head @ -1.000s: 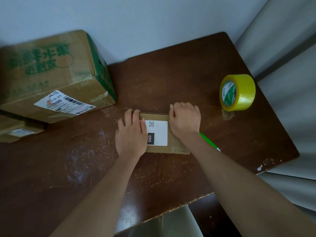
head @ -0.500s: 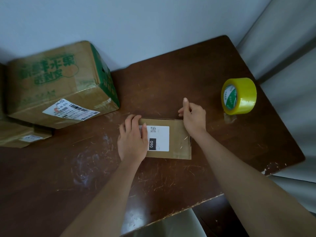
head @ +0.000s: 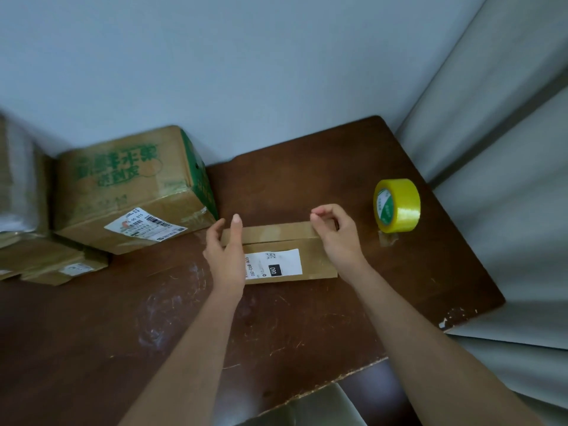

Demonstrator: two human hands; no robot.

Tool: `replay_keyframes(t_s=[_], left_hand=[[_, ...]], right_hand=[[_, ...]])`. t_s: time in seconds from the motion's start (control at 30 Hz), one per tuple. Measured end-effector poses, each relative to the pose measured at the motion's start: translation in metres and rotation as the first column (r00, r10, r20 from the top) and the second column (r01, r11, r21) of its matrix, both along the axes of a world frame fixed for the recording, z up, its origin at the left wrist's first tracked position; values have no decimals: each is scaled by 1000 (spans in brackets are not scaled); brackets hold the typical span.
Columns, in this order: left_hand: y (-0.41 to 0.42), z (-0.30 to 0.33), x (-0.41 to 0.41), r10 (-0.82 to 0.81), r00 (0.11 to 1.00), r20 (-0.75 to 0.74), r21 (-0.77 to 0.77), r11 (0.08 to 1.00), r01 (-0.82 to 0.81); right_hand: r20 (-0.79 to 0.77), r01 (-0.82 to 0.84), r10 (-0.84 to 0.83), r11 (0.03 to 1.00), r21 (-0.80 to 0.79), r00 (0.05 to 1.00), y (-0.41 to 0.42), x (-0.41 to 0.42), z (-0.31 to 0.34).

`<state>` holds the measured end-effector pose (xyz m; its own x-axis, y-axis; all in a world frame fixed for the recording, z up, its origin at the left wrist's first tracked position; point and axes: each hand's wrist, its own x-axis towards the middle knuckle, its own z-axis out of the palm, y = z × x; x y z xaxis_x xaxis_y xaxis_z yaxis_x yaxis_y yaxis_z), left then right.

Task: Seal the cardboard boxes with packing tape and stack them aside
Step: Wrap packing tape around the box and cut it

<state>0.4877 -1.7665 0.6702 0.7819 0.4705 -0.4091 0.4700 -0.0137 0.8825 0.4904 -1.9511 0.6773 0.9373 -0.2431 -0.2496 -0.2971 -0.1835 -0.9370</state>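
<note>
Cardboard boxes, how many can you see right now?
4, maybe more off-frame left: the small box between both hands, the green-printed box at the wall, a flat box below it, a blurred one at the edge.

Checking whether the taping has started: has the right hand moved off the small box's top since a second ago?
Yes. The right hand has shifted to the small box's far right corner, toward the tape roll.
</note>
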Motion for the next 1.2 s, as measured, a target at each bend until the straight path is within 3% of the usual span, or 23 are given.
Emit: replay_keyframes(t_s=[0.07,0.17,0.33,0.47,0.53,0.6,0.7,0.77,0.87,0.97,1.03,1.13,1.2], left_hand=[[2,-1,2,42,998,-48,-125,991,-47],[3,0,-6,4,999,-47,-118,993,-10],[6,0,-23,-17,1000,-20,-133,991,14],[4,2,-31,-21,999,-31,-146,989,16],[4,2,-37,-17,999,-28,-136,991,13],[4,4,-40,-30,998,-54,-93,995,25],[10,7,-33,-63,965,-256,-52,997,51],[12,6,-28,-120,905,-409,-77,992,97],[13,1,-28,-133,863,-487,19,986,163],[16,1,-29,-128,807,-577,59,979,197],[16,5,-27,-153,750,-644,-84,988,129],[20,18,-28,-238,663,-710,-302,953,19],[26,22,-31,-300,660,-689,-399,917,0]], right_hand=[[79,-7,11,999,-48,997,-2,-5,-3],[116,32,-21,995,-90,993,-3,-16,-9],[-206,183,-138,958,220,969,-8,-19,-3],[-391,-97,61,993,-71,918,0,-12,6],[-432,-227,61,912,-342,900,10,-15,1],[-368,-212,-3,813,-542,930,17,-25,-1],[-287,-140,-50,784,-604,957,16,-37,-5],[-284,-60,-130,817,-573,950,14,-36,-6],[-359,83,-276,879,-470,892,15,-29,-4],[-422,126,-285,922,-365,861,14,-27,-2],[-459,199,-310,941,-275,833,11,-25,-2],[-595,381,-382,915,-135,707,-1,-21,-3],[-682,437,-305,899,24,665,-11,-23,-2]])
